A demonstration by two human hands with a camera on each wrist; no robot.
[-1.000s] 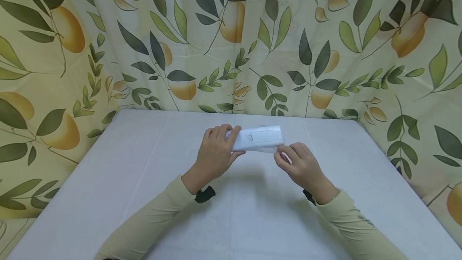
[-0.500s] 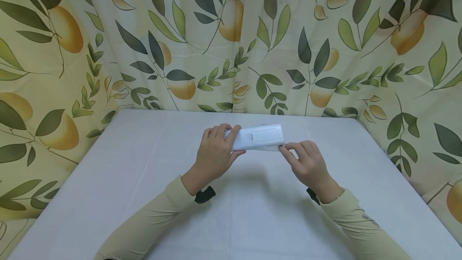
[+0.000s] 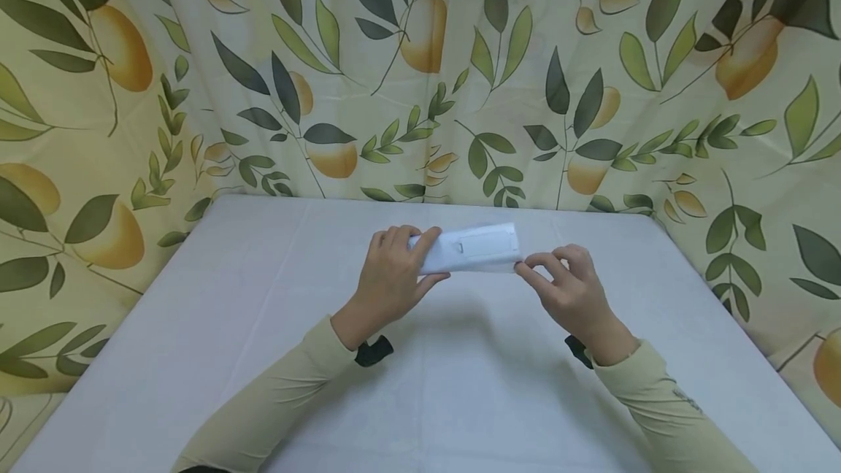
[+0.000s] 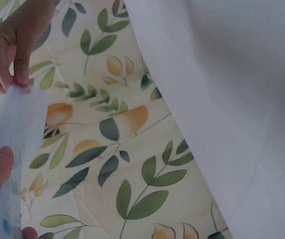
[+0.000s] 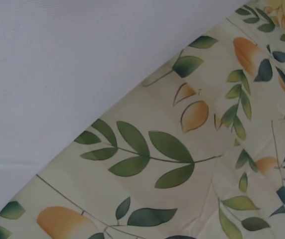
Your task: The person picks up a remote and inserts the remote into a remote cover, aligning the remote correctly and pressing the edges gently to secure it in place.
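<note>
A white remote control [image 3: 482, 243] is held up over the table, the side with the battery cover facing the head camera. Clear plastic film [image 4: 37, 112] wraps it and extends past its lower edge. My left hand [image 3: 394, 265] grips the remote's left end, fingers over the top edge and thumb along the lower one. At the opposite end, my right hand [image 3: 573, 290] pinches the corner of the film between thumb and index finger. In the left wrist view the right fingertips [image 4: 22, 79] are at the film's far end. The right wrist view shows neither the remote nor a hand.
A white cloth-covered table [image 3: 420, 400] spreads beneath both hands. Behind it hangs a curtain [image 3: 407, 115] printed with leaves and orange fruit, which also runs along both sides. A black strap [image 3: 374, 351] shows at the left wrist.
My right hand has shifted slightly right, from beside the film's corner to pinching it. The remote's right end has risen a little; my left hand stays almost in place.
</note>
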